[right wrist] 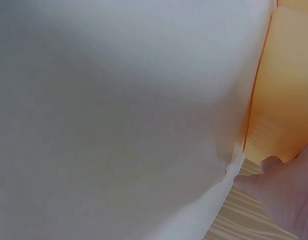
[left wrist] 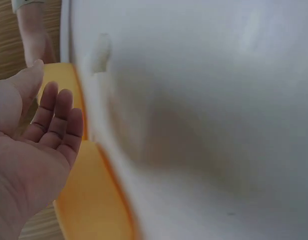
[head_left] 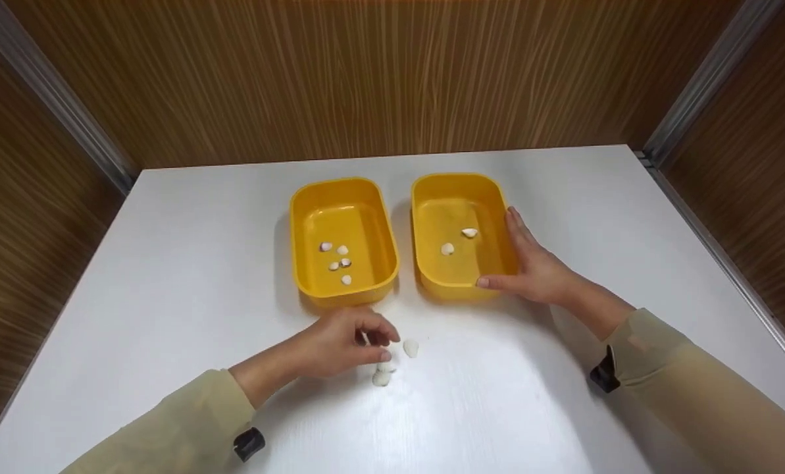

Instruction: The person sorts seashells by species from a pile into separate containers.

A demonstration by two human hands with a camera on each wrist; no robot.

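Note:
My left hand (head_left: 343, 342) is over the table with loosely bent fingers, its thumb beside a few small white shells (head_left: 381, 378). In the left wrist view, this hand (left wrist: 39, 135) shows its thumb apart from the fingers and nothing between them. Another white shell (head_left: 410, 347) lies just right of its fingertips. My right hand (head_left: 542, 273) rests against the near right corner of the right yellow container (head_left: 464, 293). Its straight fingers lie along the outer side wall and its thumb along the front rim. Inside that container are two pale shells (head_left: 469, 233).
A second yellow container (head_left: 346, 301) stands to the left, with several small shells (head_left: 343, 250) on its floor. Both sit on a white table (head_left: 201, 263). Wood-grain panels (head_left: 392, 79) rise behind and at both sides.

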